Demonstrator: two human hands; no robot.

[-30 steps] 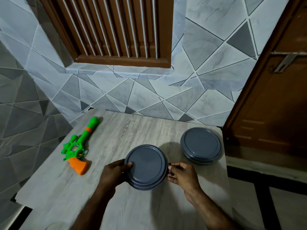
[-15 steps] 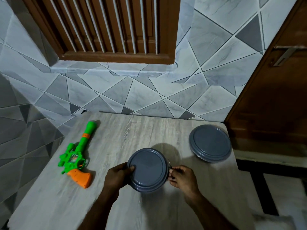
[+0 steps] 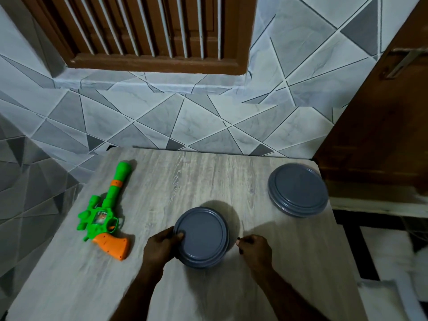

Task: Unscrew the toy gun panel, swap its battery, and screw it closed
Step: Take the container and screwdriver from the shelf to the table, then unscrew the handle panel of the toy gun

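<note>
A green toy gun with an orange grip lies on the left of the wooden table, muzzle pointing away. In front of me sits a round grey lidded container. My left hand grips its left rim, thumb on the lid. My right hand is just right of the container and apart from it, fingers curled round a thin dark tool, likely a small screwdriver, whose tip sticks up above the hand.
A second grey round container stands at the table's back right, near a brown wooden door. A tiled wall and a barred window are behind the table. The table's right edge drops to the floor.
The view has tilted and shifted, so everything sits lower and further right. My right hand has drawn slightly away from the container's rim. My left hand keeps its grip.
</note>
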